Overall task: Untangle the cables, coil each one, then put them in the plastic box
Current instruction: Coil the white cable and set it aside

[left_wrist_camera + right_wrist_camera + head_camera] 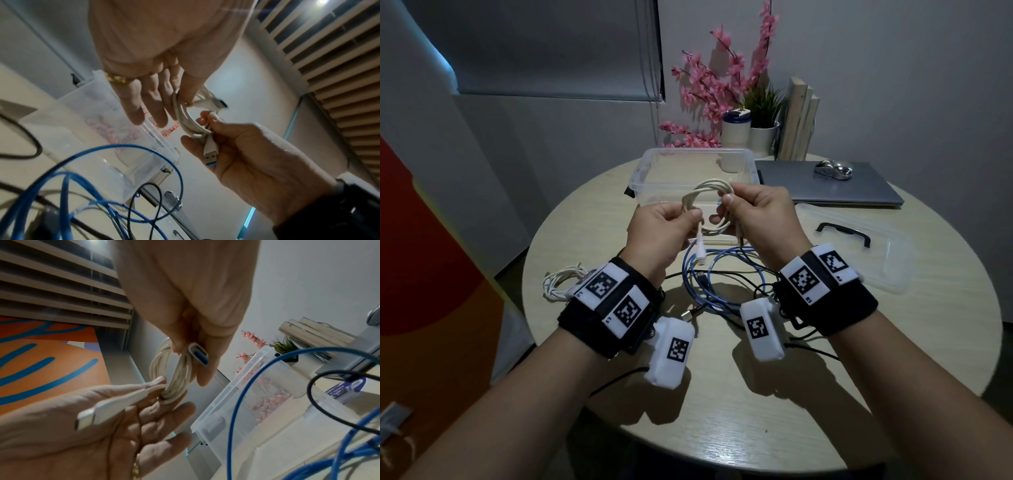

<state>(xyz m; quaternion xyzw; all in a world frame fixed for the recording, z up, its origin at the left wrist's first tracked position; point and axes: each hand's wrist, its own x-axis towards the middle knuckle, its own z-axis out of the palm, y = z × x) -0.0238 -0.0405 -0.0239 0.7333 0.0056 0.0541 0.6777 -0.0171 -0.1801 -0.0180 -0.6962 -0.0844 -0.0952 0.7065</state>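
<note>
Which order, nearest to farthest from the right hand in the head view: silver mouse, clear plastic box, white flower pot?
1. Clear plastic box, open, directly behind the right hand.
2. Silver mouse, on the grey closed laptop, back right.
3. White flower pot, at the table's far edge.

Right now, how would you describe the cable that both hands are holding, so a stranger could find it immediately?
Start at the round table and its clear plastic box. In front of the box, raised above the tabletop, the left hand and right hand pinch a cream-white cable wound into a small coil. Unlike the blue cable lying tangled below, it is neatly looped and lifted.
</note>
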